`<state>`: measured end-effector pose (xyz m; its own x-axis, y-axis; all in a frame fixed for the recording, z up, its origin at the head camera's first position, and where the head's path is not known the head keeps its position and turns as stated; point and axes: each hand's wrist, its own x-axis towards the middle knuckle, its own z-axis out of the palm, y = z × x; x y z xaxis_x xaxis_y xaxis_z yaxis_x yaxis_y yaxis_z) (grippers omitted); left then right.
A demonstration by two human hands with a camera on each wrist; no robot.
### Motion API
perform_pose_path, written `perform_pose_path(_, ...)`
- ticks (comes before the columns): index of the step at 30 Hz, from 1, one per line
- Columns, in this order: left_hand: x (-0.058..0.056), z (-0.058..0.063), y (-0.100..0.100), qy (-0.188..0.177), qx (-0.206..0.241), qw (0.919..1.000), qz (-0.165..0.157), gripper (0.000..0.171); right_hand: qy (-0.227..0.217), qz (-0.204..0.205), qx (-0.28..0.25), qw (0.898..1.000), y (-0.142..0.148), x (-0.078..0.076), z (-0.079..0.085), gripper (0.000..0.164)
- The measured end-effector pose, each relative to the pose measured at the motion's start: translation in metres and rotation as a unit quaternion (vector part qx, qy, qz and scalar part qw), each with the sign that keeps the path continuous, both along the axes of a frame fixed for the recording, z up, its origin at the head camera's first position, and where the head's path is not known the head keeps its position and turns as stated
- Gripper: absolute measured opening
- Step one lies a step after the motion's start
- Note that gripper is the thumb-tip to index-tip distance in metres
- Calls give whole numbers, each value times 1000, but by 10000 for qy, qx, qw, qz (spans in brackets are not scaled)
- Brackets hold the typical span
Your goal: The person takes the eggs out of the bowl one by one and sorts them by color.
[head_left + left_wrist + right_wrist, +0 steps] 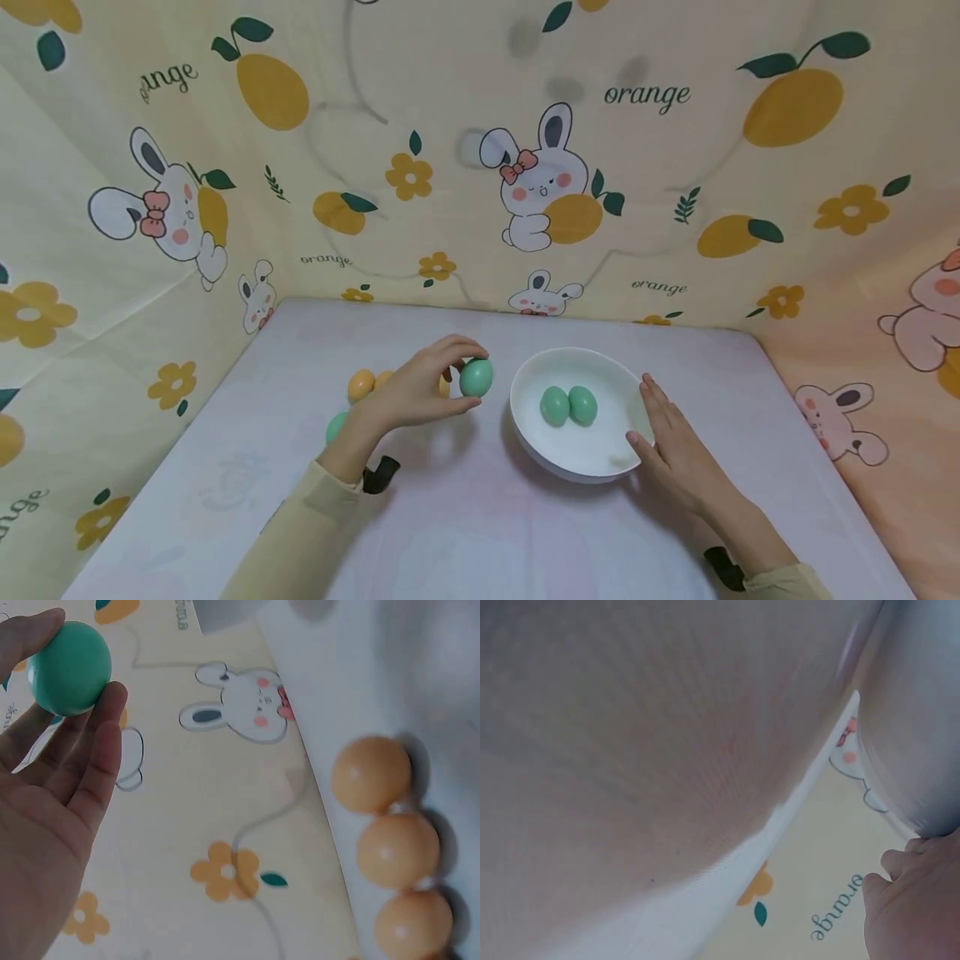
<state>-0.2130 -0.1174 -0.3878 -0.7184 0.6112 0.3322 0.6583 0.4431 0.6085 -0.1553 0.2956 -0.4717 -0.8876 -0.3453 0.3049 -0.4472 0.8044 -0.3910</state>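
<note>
My left hand [423, 387] pinches a green egg [476, 377] between thumb and fingertips, held up to the left of the white bowl [573, 462]. In the left wrist view the same smooth egg [71, 667] sits at the fingertips. Two green eggs, a left one [555, 407] and a right one [582, 406], lie side by side in the bowl. My right hand [678, 454] rests along the bowl's right side, fingers straight and thumb at the rim. In the right wrist view part of the right hand [915, 900] shows close against the bowl [922, 735].
Several orange-yellow eggs, one at the left end [361, 385], lie on the table [465, 533] behind my left hand, partly hidden by it. Another green egg [336, 427] shows beside the left wrist. A patterned cloth [450, 167] rises behind the table's far edge.
</note>
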Motion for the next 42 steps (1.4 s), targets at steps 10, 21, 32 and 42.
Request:
perform_pose_path(10,12,-4,-40,148,-92,9994,283,52,62,30,25,10000,0,-1,1,78)
perform_pose_path(21,25,-12,-80,61,-598,9949,809,53,114,29,49,9999,1,-1,-1,77)
perform_pose_path(32,34,-28,-110,-90,-760,9900,1187,51,252,64,40,9997,-1,0,0,77)
perform_pose_path(42,37,-44,-124,-384,-1123,9843,1307,53,151,-29,91,9998,-1,0,0,76)
